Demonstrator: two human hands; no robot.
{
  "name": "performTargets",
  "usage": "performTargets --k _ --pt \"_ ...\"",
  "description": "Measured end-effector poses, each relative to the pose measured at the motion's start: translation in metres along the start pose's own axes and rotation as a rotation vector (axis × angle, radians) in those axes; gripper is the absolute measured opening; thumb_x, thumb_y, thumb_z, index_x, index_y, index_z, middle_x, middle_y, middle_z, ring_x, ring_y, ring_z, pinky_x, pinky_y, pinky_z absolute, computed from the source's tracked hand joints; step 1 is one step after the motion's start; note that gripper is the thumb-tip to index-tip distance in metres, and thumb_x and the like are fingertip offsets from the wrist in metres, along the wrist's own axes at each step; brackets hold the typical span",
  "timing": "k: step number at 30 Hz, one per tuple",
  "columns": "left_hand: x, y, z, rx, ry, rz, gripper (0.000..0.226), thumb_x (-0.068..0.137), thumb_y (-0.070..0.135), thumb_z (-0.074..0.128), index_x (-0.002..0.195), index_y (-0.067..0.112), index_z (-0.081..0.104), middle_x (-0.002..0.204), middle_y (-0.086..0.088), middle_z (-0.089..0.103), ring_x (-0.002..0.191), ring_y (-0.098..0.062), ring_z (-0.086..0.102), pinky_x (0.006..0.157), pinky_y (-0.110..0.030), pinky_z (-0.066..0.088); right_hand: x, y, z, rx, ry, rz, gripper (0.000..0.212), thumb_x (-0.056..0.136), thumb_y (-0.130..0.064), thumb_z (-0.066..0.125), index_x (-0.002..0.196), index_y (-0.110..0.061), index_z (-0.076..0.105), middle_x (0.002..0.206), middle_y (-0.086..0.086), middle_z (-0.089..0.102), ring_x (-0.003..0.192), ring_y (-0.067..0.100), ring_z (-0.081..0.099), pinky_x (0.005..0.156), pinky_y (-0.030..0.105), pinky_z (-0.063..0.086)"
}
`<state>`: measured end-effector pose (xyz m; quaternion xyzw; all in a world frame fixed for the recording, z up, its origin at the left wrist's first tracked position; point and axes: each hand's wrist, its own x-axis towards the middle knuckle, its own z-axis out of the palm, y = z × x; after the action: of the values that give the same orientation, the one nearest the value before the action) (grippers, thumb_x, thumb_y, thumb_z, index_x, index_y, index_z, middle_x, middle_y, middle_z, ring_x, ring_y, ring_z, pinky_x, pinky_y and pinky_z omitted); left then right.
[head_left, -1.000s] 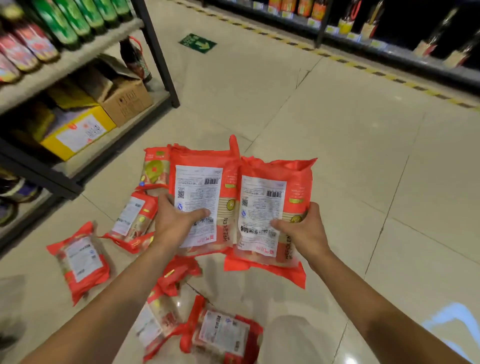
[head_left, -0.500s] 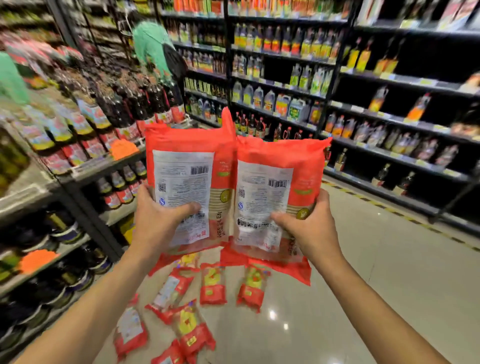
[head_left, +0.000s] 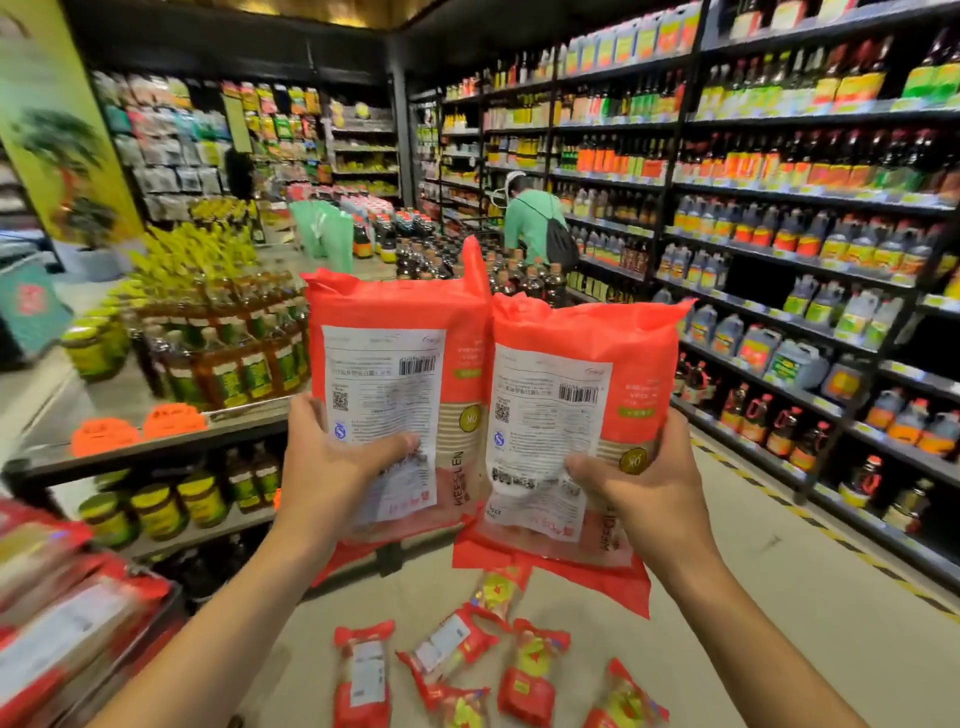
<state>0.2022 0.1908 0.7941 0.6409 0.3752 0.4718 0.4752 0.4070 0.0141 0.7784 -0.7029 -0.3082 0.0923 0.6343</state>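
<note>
I hold two red packets upright side by side at chest height, white label sides facing me. My left hand (head_left: 332, 467) grips the left red packet (head_left: 395, 358) by its lower part, thumb across the label. My right hand (head_left: 644, 488) grips the right red packet (head_left: 582, 374) the same way. The two packets touch along their inner edges. Several smaller red packets (head_left: 452, 654) lie scattered on the floor below my hands.
A shelf unit (head_left: 156, 441) with oil bottles and jars stands at the left; more red packets (head_left: 62, 613) sit at the near left. Tall shelves of bottles (head_left: 779, 234) line the right side. A person in a green shirt (head_left: 530, 223) bends at the aisle's far end.
My view has swung up from the floor to the aisle. Both hands kept their grip and lifted the two packets higher; the floor packets now lie lower in view.
</note>
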Motion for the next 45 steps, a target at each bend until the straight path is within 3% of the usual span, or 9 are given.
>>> performTargets --k 3,13,19,22,25,29,33,38,45 --pt "-0.017 0.0 -0.051 0.052 0.154 -0.006 0.073 0.067 0.005 0.091 0.122 0.012 0.043 0.112 0.002 0.067 0.097 -0.009 0.069 0.081 -0.031 0.055 -0.005 -0.011 0.04 0.037 -0.157 -0.046 0.069 0.067 -0.022 0.093 0.119 -0.04 0.051 0.103 -0.02 0.074 0.092 0.007 0.073 0.086 0.048 0.059" --pt "-0.151 0.012 -0.151 0.218 0.653 -0.084 0.07 0.063 0.001 0.092 0.111 0.025 0.048 0.104 0.009 0.067 0.084 0.004 0.07 0.075 -0.027 0.055 -0.066 -0.026 0.115 0.135 -0.669 -0.089 0.065 0.064 -0.027 0.093 0.11 -0.046 0.051 0.095 -0.024 0.073 0.086 -0.001 0.071 0.088 0.047 0.057" --pt "-0.259 0.032 -0.179 0.356 0.934 -0.173 0.078 0.059 0.0 0.094 0.119 0.013 0.047 0.103 0.007 0.066 0.083 -0.002 0.07 0.065 -0.02 0.057 -0.139 -0.028 0.129 0.197 -0.928 -0.062 0.069 0.057 -0.037 0.092 0.11 -0.051 0.049 0.096 -0.024 0.073 0.087 0.001 0.071 0.087 0.046 0.058" --pt "-0.304 0.045 -0.198 0.38 1.041 -0.191 0.084 0.052 0.006 0.098 0.119 0.01 0.046 0.105 0.003 0.066 0.091 -0.015 0.069 0.076 -0.038 0.059 -0.18 -0.041 0.133 0.212 -1.018 -0.06 0.071 0.055 -0.042 0.09 0.113 -0.049 0.05 0.099 -0.022 0.073 0.089 0.001 0.071 0.087 0.046 0.058" --pt "-0.345 0.051 -0.22 0.388 1.129 -0.202 0.076 0.061 0.005 0.095 0.118 0.013 0.046 0.104 0.007 0.062 0.093 -0.012 0.065 0.071 -0.031 0.055 -0.218 -0.057 0.138 0.234 -1.089 -0.09 0.077 0.057 -0.039 0.091 0.122 -0.044 0.05 0.099 -0.027 0.071 0.088 -0.002 0.069 0.088 0.045 0.057" --pt "-0.389 0.053 -0.258 0.373 1.202 -0.192 0.074 0.062 0.006 0.094 0.118 0.014 0.046 0.107 0.002 0.064 0.094 -0.016 0.066 0.069 -0.029 0.053 -0.268 -0.077 0.152 0.247 -1.161 -0.131 0.072 0.061 -0.03 0.093 0.118 -0.046 0.051 0.099 -0.029 0.071 0.087 -0.003 0.069 0.088 0.044 0.058" --pt "-0.432 0.046 -0.313 0.345 1.242 -0.194 0.072 0.064 0.004 0.093 0.119 0.013 0.047 0.112 -0.006 0.066 0.099 -0.025 0.069 0.069 -0.032 0.056 -0.331 -0.1 0.175 0.232 -1.198 -0.159 0.067 0.054 -0.044 0.089 0.104 -0.061 0.047 0.099 -0.026 0.072 0.091 0.0 0.07 0.086 0.042 0.057" --pt "-0.485 0.047 -0.395 0.337 1.265 -0.207 0.071 0.067 0.004 0.092 0.121 0.011 0.046 0.115 -0.008 0.064 0.098 -0.026 0.067 0.068 -0.029 0.056 -0.423 -0.132 0.212 0.192 -1.217 -0.183 0.074 0.048 -0.055 0.083 0.113 -0.044 0.05 0.1 -0.02 0.073 0.09 0.002 0.07 0.086 0.045 0.058" --pt "-0.527 0.049 -0.49 0.331 1.271 -0.212 0.068 0.068 0.005 0.091 0.117 0.014 0.045 0.113 -0.004 0.064 0.1 -0.025 0.069 0.07 -0.032 0.059 -0.514 -0.167 0.263 0.201 -1.217 -0.21 0.068 0.053 -0.048 0.087 0.109 -0.048 0.048 0.098 -0.025 0.071 0.088 -0.001 0.069 0.085 0.046 0.058"
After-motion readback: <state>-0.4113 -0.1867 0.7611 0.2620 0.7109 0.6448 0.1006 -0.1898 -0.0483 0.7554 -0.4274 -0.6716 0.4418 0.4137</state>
